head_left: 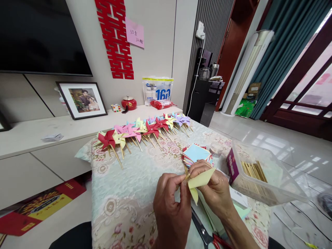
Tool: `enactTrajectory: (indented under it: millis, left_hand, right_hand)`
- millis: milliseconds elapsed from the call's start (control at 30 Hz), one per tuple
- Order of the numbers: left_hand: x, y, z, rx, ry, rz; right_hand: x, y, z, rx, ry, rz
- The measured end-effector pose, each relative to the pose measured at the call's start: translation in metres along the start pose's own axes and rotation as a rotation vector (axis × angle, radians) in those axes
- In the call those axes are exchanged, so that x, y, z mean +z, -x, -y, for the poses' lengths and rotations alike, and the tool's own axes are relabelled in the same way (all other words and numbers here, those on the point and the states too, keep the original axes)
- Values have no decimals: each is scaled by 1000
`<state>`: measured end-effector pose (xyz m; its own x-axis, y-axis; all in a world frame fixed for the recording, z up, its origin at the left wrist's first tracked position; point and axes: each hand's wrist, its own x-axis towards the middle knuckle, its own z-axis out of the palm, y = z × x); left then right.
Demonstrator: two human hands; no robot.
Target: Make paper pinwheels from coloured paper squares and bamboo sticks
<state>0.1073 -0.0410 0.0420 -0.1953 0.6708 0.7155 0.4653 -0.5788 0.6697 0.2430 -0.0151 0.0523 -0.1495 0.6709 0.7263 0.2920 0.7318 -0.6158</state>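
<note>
In the head view, my left hand point(171, 204) is closed, its thumb and forefinger pinching a thin wooden stick point(187, 176). Beside it, my right hand point(215, 188) is closed on a pale yellow paper pinwheel point(201, 180) whose blades curl out between the fingers. The two hands meet at the stick, and the fingers hide where paper and stick join. Under the right hand lie scissors point(201, 228) with red handles and some pale green paper point(213, 221). Just beyond the hands sits a stack of coloured paper squares point(197, 152).
Several pinwheels point(151, 128) on sticks lie in a row along the table's far side. At right stands a clear plastic box point(275, 195) holding wooden sticks point(255, 171). A small round tub point(216, 148) and a white carton point(239, 197) are nearby. A cabinet point(62, 128) runs behind the table.
</note>
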Motion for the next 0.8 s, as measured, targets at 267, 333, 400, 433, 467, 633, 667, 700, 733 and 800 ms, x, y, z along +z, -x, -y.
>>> enactTrajectory:
  millis: [267, 333, 400, 433, 467, 633, 667, 700, 733, 800]
  left_hand:
    - [1, 1, 3, 18, -35, -16]
    - [1, 1, 4, 19, -47, -18]
    - [1, 1, 4, 26, -53, -17]
    - [1, 1, 3, 30, -54, -16]
    - [1, 1, 3, 36, -53, -17]
    - [0, 0, -1, 55, -51, -15]
    - [0, 0, -1, 57, -54, -12]
    - [0, 0, -2, 56, -57, -8]
    - [0, 0, -2, 57, -60, -5]
    - [1, 1, -2, 54, -64, 0]
  right_hand:
    - [3, 1, -4, 46, -86, -3]
    - [3, 1, -4, 19, -62, -3]
    - [3, 2, -5, -10, -42, -7]
    - [3, 2, -4, -25, -39, -8]
    - [2, 3, -4, -37, -39, -7]
    - [1, 3, -4, -55, -62, -2]
    - [1, 2, -5, -54, -64, -4]
    - [1, 2, -5, -53, -65, -6]
    - [0, 2, -5, -51, -65, -7]
    - [0, 3, -4, -48, -65, -10]
